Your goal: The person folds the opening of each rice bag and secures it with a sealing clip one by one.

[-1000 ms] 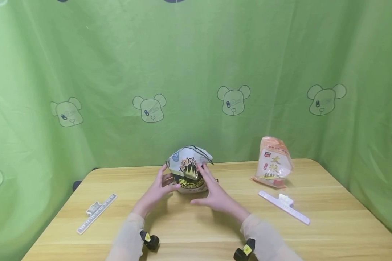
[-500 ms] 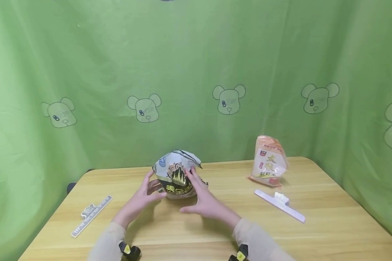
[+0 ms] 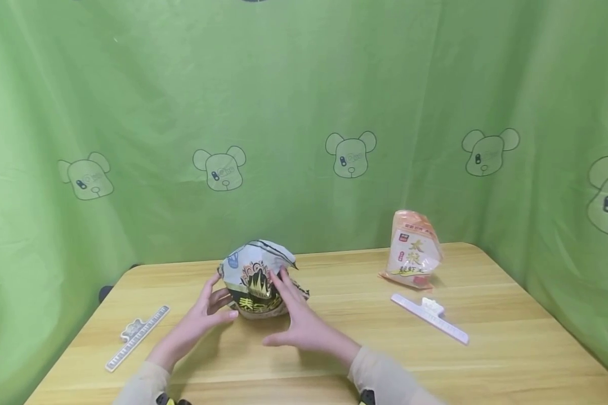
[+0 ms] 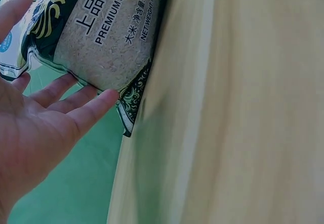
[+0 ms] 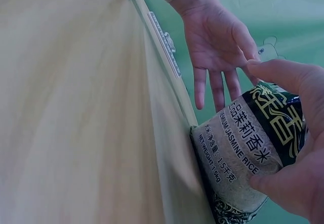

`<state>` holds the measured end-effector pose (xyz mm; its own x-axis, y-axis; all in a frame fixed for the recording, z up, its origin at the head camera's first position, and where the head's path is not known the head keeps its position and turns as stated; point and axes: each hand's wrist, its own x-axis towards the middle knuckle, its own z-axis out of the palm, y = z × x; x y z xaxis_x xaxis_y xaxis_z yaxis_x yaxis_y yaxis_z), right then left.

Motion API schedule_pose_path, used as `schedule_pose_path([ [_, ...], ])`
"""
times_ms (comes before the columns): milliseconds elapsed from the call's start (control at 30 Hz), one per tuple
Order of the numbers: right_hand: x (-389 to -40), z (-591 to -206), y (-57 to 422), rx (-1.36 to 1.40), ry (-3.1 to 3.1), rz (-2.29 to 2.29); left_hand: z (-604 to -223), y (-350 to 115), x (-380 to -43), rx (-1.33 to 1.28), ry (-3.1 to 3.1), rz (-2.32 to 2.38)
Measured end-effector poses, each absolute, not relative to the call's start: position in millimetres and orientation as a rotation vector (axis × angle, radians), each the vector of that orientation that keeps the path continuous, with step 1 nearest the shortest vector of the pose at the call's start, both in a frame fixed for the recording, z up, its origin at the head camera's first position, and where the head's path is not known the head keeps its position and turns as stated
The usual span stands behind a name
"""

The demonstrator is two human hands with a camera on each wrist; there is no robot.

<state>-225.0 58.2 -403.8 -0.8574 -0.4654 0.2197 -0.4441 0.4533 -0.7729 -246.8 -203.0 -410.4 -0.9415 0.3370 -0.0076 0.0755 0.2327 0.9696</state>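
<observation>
A black-and-white bag of jasmine rice (image 3: 255, 289) stands upright on the wooden table (image 3: 410, 365), its folded top leaning right. At its left side is my left hand (image 3: 202, 312), with straight fingertips touching the bag's edge in the left wrist view; the palm is apart from it. My right hand (image 3: 304, 323) lays its extended fingers along the front right of the bag, its thumb spread away below them in the head view. The printed front and clear lower window of the rice bag (image 5: 233, 153) show in the right wrist view. Its back is hidden.
An orange-and-white bag (image 3: 412, 253) stands at the back right. In front of it lies a pale purple bag clip (image 3: 429, 319). A white, piano-key-patterned clip (image 3: 138, 338) lies at the left. A green curtain (image 3: 284, 208) hangs behind the table.
Both hands have shifted the rice bag left and a little nearer to me. The clips and the orange bag stay put; the head view has turned slightly right.
</observation>
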Motion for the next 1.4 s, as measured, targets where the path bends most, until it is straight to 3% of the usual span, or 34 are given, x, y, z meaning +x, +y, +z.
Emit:
schedule_pose_path([
  [1033,-206.9,-410.4,-1.4,-0.861,2.625,-1.442,-398.9,-255.9,-232.6,0.334,2.467,1.657],
  [1400,-209.4,-403.1,5.1,-0.863,2.532,-1.508,-396.8,-258.8,-231.1,0.308,2.461,1.667],
])
